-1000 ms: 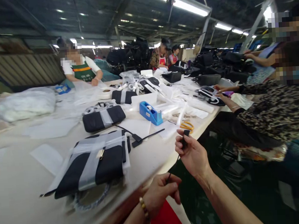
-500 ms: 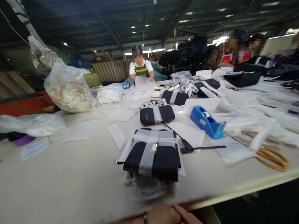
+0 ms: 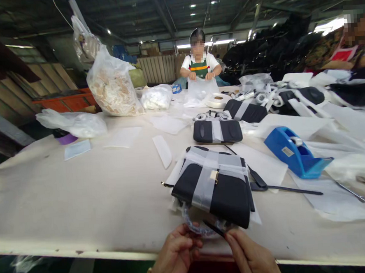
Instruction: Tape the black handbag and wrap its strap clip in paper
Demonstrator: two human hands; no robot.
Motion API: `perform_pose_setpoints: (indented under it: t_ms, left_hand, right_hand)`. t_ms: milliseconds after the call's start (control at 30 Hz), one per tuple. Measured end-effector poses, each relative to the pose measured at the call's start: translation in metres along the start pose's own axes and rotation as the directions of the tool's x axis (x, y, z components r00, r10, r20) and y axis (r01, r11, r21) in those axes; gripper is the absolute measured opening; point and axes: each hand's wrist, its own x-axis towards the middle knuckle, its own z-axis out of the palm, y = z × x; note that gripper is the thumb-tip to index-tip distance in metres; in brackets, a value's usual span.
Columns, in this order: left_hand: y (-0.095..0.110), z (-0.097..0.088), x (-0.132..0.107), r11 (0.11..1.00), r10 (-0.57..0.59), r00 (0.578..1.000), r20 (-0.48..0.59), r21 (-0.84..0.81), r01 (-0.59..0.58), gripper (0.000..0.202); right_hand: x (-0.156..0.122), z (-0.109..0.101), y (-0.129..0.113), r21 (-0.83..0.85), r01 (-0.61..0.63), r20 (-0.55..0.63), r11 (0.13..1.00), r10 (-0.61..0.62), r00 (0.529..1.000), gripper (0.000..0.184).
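A black handbag (image 3: 219,187) wrapped in translucent protective film lies on the table just beyond my hands, its chain handle (image 3: 197,226) in a clear sleeve hanging toward me. My left hand (image 3: 176,256) is closed at the table's near edge, fingers curled by the chain. My right hand (image 3: 250,256) pinches a thin black strap (image 3: 213,228) that points up toward the bag. Two more black straps (image 3: 281,187) lie to the right of the bag.
A blue tape dispenser (image 3: 296,152) sits right of the bag. A second black bag (image 3: 217,131) and a third (image 3: 245,111) lie farther back among white wrapping sheets. Plastic sacks (image 3: 113,85) stand at the left. A person in a green apron (image 3: 200,65) works at the far end.
The view swung left from the table's side to face it squarely. My hands dropped from the air beside the table to its near edge, still holding the thin black strap.
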Motion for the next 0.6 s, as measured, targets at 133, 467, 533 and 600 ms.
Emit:
perform_pose_setpoints:
  t_ms: [133,467,533,600]
  left_hand:
    - [-0.005,0.002,-0.002,0.998,0.035,0.999,0.036,-0.052,-0.033,0.041]
    - [-0.008,0.019,0.022,0.987,0.094,0.994,0.047,-0.132,-0.087,0.049]
    - [-0.009,0.02,0.025,0.991,0.124,0.989,0.078,-0.068,-0.119,0.042]
    - [-0.011,0.018,0.026,0.984,0.173,0.984,0.047,0.045,-0.175,0.038]
  right_hand:
    - [0.004,-0.002,-0.002,-0.043,0.001,0.1,0.999,0.003,0.995,0.03]
    - [0.056,-0.005,-0.053,-0.68,0.38,0.478,0.627,-0.014,0.878,0.03]
    - [0.065,-0.002,-0.065,-0.67,0.377,0.521,0.639,0.043,0.852,0.03]
    - [0.066,-0.003,-0.066,-0.655,0.337,0.528,0.676,0.091,0.844,0.033]
